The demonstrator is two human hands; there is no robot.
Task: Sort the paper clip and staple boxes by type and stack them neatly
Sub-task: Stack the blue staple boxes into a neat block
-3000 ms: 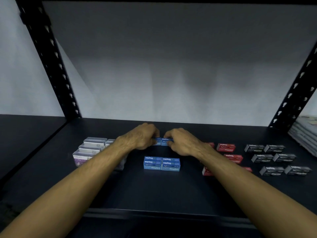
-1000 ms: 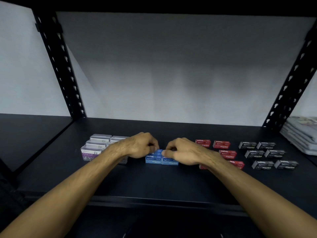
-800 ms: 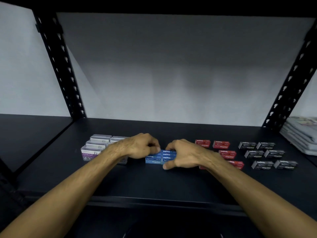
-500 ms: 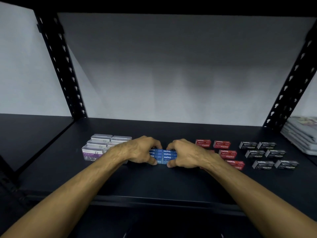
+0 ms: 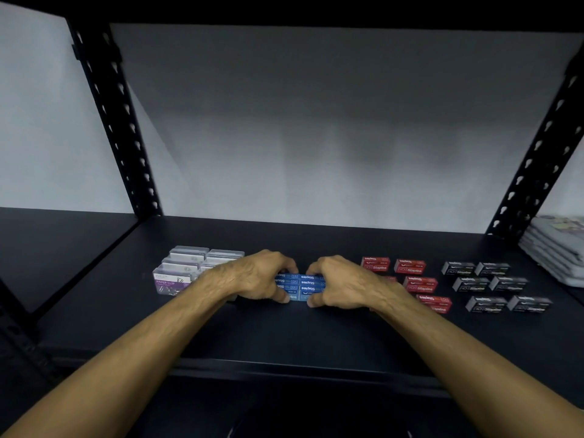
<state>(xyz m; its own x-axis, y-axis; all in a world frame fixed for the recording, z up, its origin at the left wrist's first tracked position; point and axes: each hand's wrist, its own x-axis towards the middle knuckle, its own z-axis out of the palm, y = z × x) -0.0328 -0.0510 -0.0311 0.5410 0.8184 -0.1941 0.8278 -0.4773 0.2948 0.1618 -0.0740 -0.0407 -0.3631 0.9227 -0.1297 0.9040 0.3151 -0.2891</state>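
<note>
- While three seconds ago both hands pinched one blue box behind a low blue block, now that block is taller, stacked several layers, two boxes wide.
- left hand (image 5: 259, 276) curls fingers round the left end of the blue staple boxes (image 5: 303, 286), thumb at the front bottom edge.
- right hand (image 5: 339, 284) grips the right end likewise, fingers curled over the top.
- Blue stack sits mid-shelf (image 5: 284, 333), between the other groups.
- clear paper clip boxes (image 5: 186, 270) far left, in two rows, front one with a purple label; contents too small to tell.
- red staple boxes (image 5: 410, 267) right of the hands, lying singly.
- black staple boxes (image 5: 493, 286) further right, in pairs, three rows.
- stacked papers (image 5: 556, 248) at the right edge.
</note>
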